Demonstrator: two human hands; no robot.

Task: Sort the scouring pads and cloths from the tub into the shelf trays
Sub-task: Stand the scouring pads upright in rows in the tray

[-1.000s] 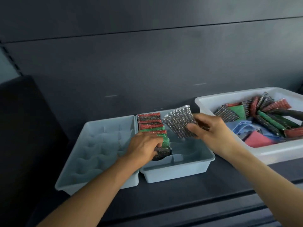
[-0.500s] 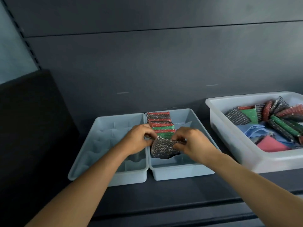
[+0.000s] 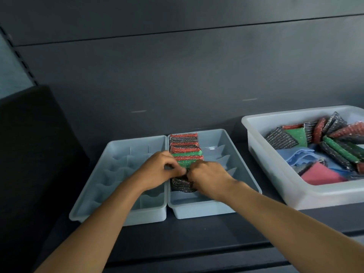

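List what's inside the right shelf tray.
Red, green and silver scouring pads stand in its left column; left hand and right hand cover part of the nearest silver pad.

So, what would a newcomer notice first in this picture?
The left hand and right hand meet over the right tray, pinching a silver pad at the near end of a red, green and silver row of pads. Further right, a white tub holds loose pads and blue cloths.

- One camera sat on the person's head, facing forward and down at a shelf (image 3: 177, 237).
- It was close: the left hand (image 3: 159, 170) and right hand (image 3: 206, 178) met mid-frame on a scouring pad (image 3: 180, 185).
- The tub (image 3: 262, 123) ran off the right edge.
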